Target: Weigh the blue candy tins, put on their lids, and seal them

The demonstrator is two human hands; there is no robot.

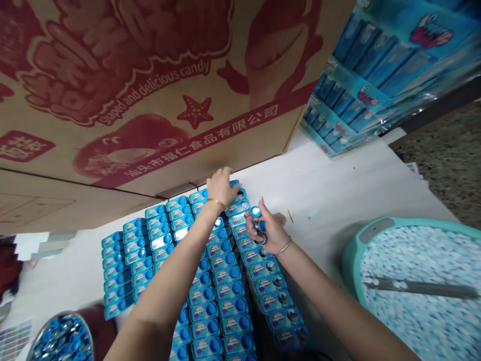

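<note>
Rows of small blue candy boxes [227, 275] stand on the table, most with a round blue cap at one end. In the rightmost row, several boxes [265, 286] show dark or pale round openings instead of caps. My left hand [220, 189] reaches to the far end of this row, fingers curled over and thumb against a blue candy box [240, 194]; its fingertips are partly hidden. Beside the same row, my right hand [267, 228] is closed around several round blue caps [255, 211], one held up between thumb and fingers.
A large printed cardboard carton [158, 100] stands behind the rows. Wrapped blue display packs [361, 95] are stacked at upper right. A teal tub [353, 265] of small white and bluish pieces sits at right, with a bar across it. A round metal container [90, 331] of blue caps is at lower left.
</note>
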